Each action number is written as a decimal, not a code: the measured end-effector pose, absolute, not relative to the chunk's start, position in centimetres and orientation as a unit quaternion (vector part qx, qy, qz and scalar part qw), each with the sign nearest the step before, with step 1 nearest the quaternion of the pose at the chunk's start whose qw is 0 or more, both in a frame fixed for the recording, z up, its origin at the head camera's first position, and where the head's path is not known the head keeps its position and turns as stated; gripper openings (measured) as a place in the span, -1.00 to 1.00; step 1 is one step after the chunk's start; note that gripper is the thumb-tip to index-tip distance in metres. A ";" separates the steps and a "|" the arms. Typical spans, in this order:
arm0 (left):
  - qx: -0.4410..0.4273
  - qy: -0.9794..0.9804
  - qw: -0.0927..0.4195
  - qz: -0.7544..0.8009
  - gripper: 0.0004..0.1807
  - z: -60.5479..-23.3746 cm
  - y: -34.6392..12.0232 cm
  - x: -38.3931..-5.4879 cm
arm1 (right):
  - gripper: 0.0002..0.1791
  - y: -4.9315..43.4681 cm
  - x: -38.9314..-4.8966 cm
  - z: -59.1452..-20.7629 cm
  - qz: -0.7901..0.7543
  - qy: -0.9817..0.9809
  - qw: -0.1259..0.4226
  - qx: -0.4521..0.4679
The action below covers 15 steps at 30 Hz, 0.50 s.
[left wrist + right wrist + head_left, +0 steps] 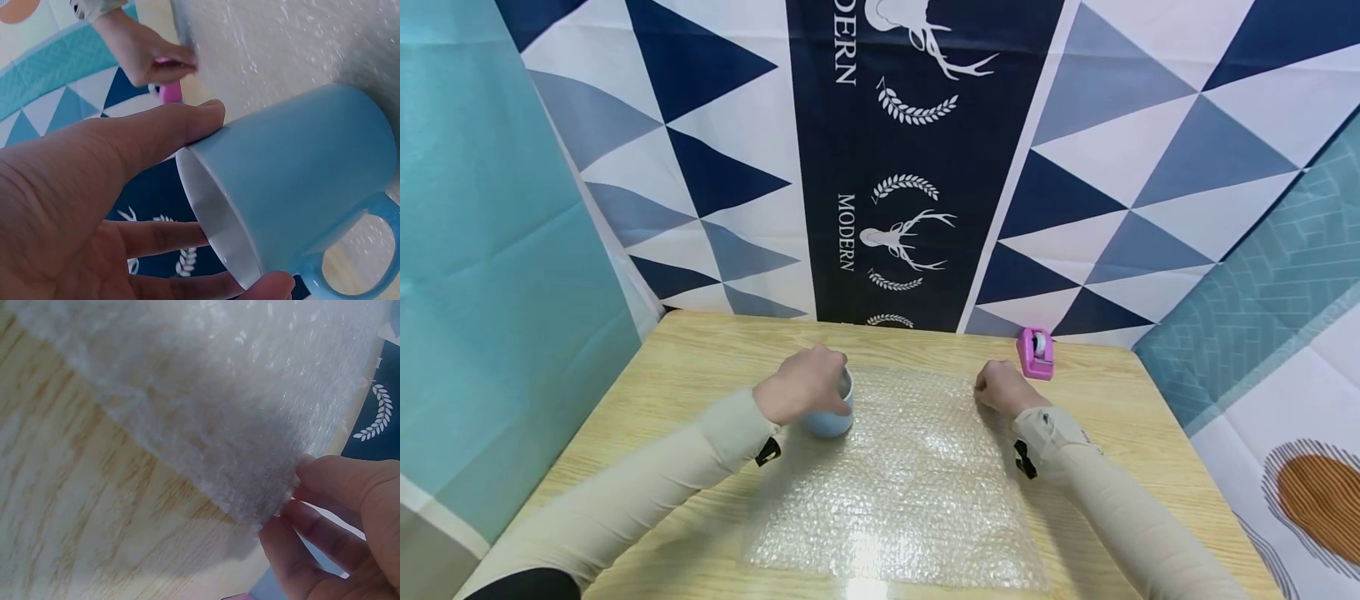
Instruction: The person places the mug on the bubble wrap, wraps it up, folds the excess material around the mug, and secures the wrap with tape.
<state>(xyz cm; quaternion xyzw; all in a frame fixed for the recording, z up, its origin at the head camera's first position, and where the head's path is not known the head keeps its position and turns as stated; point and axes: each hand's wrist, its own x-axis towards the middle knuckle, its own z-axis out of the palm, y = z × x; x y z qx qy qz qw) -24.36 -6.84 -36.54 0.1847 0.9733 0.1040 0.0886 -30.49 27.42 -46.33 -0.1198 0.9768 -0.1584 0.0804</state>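
Note:
A light blue mug (300,169) with a white inside stands at the left side of a clear sheet of bubble wrap (910,500). My left hand (808,385) grips the mug around its rim from above, thumb on one side and fingers on the other; the mug's handle (381,212) shows in the left wrist view. At the sheet's far right corner, my right hand (1003,387) pinches the bubble wrap between thumb and fingers, as the right wrist view shows. The sheet lies spread over the middle of the wooden table (700,350).
Just beyond the right hand, a pink tape dispenser (1036,354) with a roll of tape stands near the table's back edge. A patterned cloth (722,167) with triangles and deer heads hangs behind the table. Teal cloth (497,250) hangs along the left side.

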 end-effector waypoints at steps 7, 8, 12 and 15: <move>0.204 0.971 0.076 0.101 -0.62 -36.8 -4.7 -23.7 | -0.88 27.4 -30.4 -46.3 -0.163 0.976 0.081 -0.115; 0.206 0.970 0.075 0.103 -0.62 -36.8 -4.4 -23.5 | -0.88 27.4 -30.4 -46.3 -0.163 0.977 0.080 -0.115; 0.220 0.968 0.064 0.100 -0.63 -36.9 -3.2 -23.0 | -0.88 27.4 -30.3 -46.2 -0.160 0.977 0.073 -0.123; 0.232 0.966 0.052 0.099 -0.64 -37.2 -2.3 -22.7 | -0.88 27.5 -30.2 -46.2 -0.163 0.976 0.073 -0.123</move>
